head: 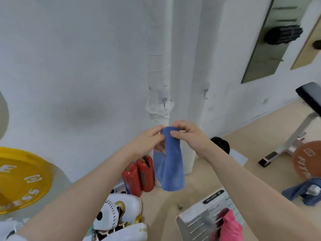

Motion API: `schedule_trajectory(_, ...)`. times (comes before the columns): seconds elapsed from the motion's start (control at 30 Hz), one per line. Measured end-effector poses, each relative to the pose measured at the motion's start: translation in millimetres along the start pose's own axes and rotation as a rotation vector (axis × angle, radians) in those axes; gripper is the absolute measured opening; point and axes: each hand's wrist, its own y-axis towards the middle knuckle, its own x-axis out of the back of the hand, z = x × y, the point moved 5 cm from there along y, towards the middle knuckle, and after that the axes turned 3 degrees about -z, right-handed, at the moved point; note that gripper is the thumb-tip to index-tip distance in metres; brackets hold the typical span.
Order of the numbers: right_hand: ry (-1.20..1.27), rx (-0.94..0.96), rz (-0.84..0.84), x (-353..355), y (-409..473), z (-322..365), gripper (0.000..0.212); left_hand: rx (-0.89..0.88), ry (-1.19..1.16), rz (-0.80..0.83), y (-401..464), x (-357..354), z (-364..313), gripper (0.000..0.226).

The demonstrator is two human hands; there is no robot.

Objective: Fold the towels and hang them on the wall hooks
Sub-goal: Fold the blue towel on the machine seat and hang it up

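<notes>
A blue towel [171,164] hangs folded in a long strip in front of the white wall. My left hand [149,141] pinches its top fold from the left, and my right hand [189,134] pinches the same fold from the right. Two small metal wall hooks sit just above: one [164,103] on the wrapped white pipe, another [205,94] on the wall to the right. Both hooks are bare. A pink towel [229,225] lies on a white slatted stand at the bottom right. Another blue towel [302,190] lies crumpled on the floor at the right.
Two red fire extinguishers [139,174] stand against the wall under my hands. A yellow weight plate [22,180] lies at the left, white boxing gloves [114,216] below. A weight bench [302,119] and an orange plate [307,159] occupy the right. A mirror [271,40] hangs on the wall.
</notes>
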Motion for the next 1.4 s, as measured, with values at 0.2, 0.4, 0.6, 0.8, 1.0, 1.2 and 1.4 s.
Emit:
schedule_trajectory(0.2,-0.06,-0.116,0.015,10.1,67.6,-41.0,0.013,-0.002,0.235,0.037,77.5,41.3,40.5,0.022)
schedule_trajectory(0.4,-0.127,-0.196,0.011,27.4,144.8,-73.3,0.019,-0.09,0.436,-0.042,155.2,70.0,70.9,0.029)
schedule_trajectory(0.6,-0.099,-0.334,-0.001,55.7,226.8,-106.3,0.01,0.081,0.202,0.0,232.5,79.1,100.9,0.005)
schedule_trajectory(0.8,-0.097,-0.374,0.061,73.6,293.0,-134.8,0.022,0.156,0.328,-0.144,293.0,88.5,123.2,0.012)
schedule_trajectory(1.0,-0.168,-0.329,0.112,80.4,333.2,-172.3,0.028,0.162,0.699,-0.274,324.7,91.0,136.5,0.019)
schedule_trajectory(1.2,-0.287,-0.294,0.002,80.0,342.6,-186.0,0.029,0.286,0.905,-0.231,335.2,78.8,142.6,0.03)
schedule_trajectory(1.4,-0.507,-0.287,-0.18,77.7,327.9,-189.0,0.022,0.477,0.862,-0.194,333.0,70.5,167.1,0.037)
